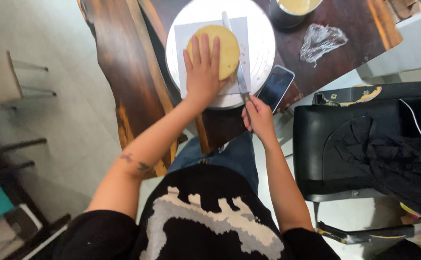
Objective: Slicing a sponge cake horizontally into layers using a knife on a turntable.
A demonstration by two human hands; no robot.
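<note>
A round yellow sponge cake lies on a white paper sheet on a white round turntable. My left hand rests flat on top of the cake, fingers spread. My right hand grips the handle of a long serrated knife, whose blade runs along the cake's right side toward the far edge of the turntable. The turntable stands on a dark wooden table.
A phone lies just right of the turntable. A metal bowl of batter and crumpled plastic wrap sit farther back. A black chair with dark cloth stands at my right. Chair legs stand on the pale floor at left.
</note>
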